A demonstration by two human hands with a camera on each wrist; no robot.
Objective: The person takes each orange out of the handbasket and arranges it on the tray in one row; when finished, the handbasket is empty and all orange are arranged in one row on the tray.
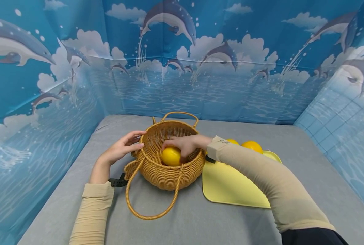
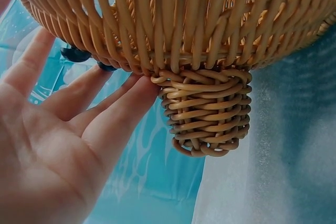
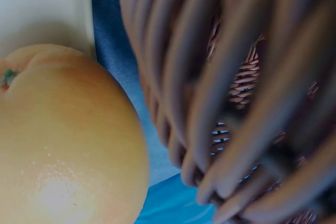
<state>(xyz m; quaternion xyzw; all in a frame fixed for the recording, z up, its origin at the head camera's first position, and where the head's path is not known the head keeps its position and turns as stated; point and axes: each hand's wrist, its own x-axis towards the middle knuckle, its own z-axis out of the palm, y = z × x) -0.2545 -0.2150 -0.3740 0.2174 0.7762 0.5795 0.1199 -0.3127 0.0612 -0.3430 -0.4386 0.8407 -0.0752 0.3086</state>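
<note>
A round wicker basket (image 1: pixel 166 177) stands at the middle of the table, its front handle hanging down. My right hand (image 1: pixel 186 144) reaches inside it and grips an orange (image 1: pixel 171 156); the right wrist view does not show this hand. With extended fingers, my left hand (image 1: pixel 122 148) touches the left side of the basket rim. In the left wrist view, those fingers (image 2: pixel 123 111) lie straight against the weave, beside a woven stub (image 2: pixel 207 111). Right of the basket, a yellow tray (image 1: pixel 231 187) bears more oranges (image 1: pixel 252 146), partly hidden by my right forearm.
The grey table (image 1: pixel 114 224) ends at a curtain (image 1: pixel 182 88) with dolphins at the back and sides. The basket's rear handle (image 1: pixel 182 113) stands upright. Close to the right wrist camera, an orange (image 3: pixel 68 135) sits beside the basket wall (image 3: pixel 178 77).
</note>
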